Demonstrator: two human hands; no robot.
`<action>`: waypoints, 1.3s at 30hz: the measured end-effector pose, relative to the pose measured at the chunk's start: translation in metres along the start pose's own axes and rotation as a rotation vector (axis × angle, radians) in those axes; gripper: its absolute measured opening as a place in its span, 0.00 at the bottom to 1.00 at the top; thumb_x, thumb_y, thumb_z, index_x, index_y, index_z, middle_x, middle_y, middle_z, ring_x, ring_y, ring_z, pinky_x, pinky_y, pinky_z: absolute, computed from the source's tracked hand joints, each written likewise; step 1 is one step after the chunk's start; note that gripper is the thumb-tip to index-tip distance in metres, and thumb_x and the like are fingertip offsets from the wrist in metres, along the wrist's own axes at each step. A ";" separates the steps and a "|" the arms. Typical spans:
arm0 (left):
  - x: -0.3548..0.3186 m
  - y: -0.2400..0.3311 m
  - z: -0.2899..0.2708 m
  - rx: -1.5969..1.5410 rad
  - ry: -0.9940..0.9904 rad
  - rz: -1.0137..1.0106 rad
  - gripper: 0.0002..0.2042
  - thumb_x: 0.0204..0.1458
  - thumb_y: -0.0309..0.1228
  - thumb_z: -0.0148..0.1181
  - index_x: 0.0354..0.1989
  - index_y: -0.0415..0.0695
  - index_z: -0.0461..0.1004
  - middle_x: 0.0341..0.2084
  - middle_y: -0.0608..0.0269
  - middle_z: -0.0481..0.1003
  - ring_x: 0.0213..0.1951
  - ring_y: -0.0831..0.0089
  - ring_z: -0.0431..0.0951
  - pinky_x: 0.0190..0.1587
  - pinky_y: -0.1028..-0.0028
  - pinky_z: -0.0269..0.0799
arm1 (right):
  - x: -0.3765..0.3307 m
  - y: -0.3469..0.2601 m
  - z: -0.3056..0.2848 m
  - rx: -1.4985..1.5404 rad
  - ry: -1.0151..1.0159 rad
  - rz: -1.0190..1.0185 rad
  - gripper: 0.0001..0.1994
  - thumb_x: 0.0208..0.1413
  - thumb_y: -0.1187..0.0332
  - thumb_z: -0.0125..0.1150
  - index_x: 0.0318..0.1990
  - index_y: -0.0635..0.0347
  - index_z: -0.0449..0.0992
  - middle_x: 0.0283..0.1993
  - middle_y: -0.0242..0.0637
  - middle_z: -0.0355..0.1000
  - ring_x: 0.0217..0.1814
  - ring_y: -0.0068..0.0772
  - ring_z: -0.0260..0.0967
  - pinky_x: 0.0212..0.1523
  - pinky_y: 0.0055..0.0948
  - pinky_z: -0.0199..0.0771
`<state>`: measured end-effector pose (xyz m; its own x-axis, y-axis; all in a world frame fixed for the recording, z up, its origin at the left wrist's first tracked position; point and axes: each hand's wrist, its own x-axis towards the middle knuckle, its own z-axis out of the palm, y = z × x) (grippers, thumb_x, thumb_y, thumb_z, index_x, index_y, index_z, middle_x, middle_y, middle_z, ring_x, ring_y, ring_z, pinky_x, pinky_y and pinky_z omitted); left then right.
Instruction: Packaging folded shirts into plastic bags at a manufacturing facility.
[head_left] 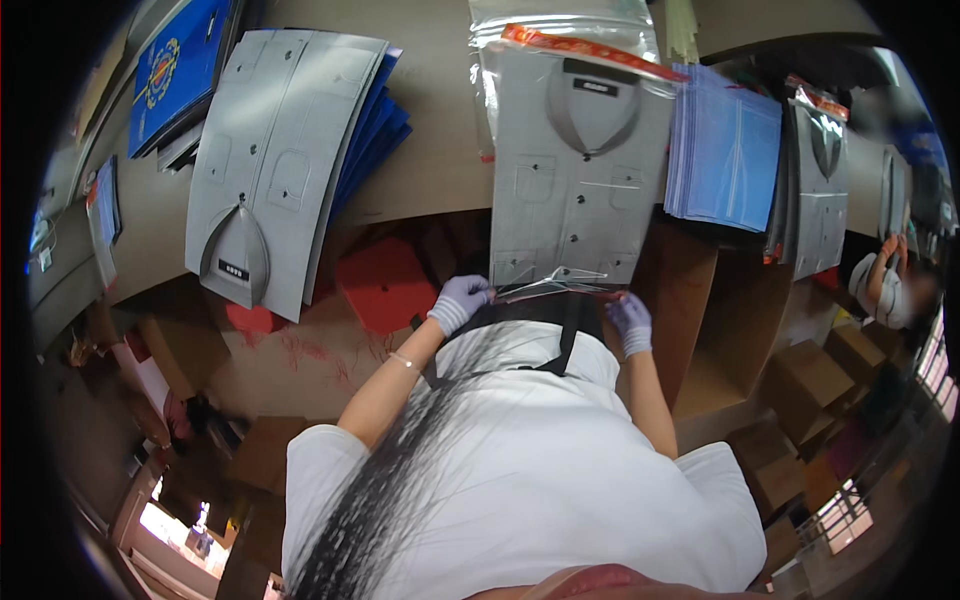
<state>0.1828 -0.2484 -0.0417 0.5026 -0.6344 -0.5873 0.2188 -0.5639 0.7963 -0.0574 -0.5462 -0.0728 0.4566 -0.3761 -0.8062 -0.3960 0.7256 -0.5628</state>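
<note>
A long tan worktable (440, 150) is curving across the far half of the view, with cardboard boxes and a red stool crowding the floor on the near side. At its near edge, right in front of the person, a folded grey shirt (575, 160) is lying collar-far, half slid into a clear plastic bag (560, 40) with a red sealing strip at the far end. The gloved left hand (458, 303) is pinching the bag's near left corner, and the gloved right hand (630, 322) is gripping the near right corner; both are closed on the film's open lip, which is crinkling between them. The packet looks light and flat, the film thin and slippery, likely to crease or slide off the shirt, so the corners seem the safest hold. To the left a stack of grey folded shirts (270, 150) is resting on blue ones; to the right sits a blue pile (725, 150) and another bagged shirt (822, 190).
</note>
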 end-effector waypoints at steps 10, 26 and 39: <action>-0.030 0.150 -0.056 0.056 -0.489 0.557 0.04 0.44 0.23 0.57 0.28 0.38 0.74 0.24 0.60 0.73 0.29 0.71 0.73 0.35 0.75 0.69 | -0.085 -0.144 0.126 0.110 0.330 -0.744 0.18 0.50 0.67 0.57 0.47 0.64 0.67 0.45 0.35 0.67 0.46 0.27 0.64 0.48 0.29 0.65; 0.041 0.156 -0.012 0.237 -0.175 0.494 0.04 0.42 0.21 0.54 0.28 0.37 0.72 0.24 0.54 0.73 0.27 0.64 0.75 0.34 0.72 0.71 | 0.014 -0.134 0.109 -0.573 0.147 -0.680 0.09 0.45 0.80 0.47 0.29 0.59 0.75 0.27 0.35 0.73 0.25 0.24 0.69 0.26 0.23 0.70; 0.222 0.183 0.003 1.003 -0.010 0.747 0.10 0.35 0.25 0.60 0.30 0.43 0.70 0.29 0.57 0.68 0.37 0.56 0.68 0.40 0.65 0.66 | 0.050 -0.285 -0.105 -1.148 1.074 -0.644 0.14 0.45 0.58 0.56 0.37 0.54 0.72 0.41 0.42 0.70 0.42 0.46 0.67 0.40 0.38 0.67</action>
<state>0.3322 -0.4939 -0.0271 0.2222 -0.9740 -0.0444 -0.8522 -0.2162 0.4765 -0.0057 -0.8327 0.0285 0.2469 -0.9629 0.1089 -0.9254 -0.2676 -0.2683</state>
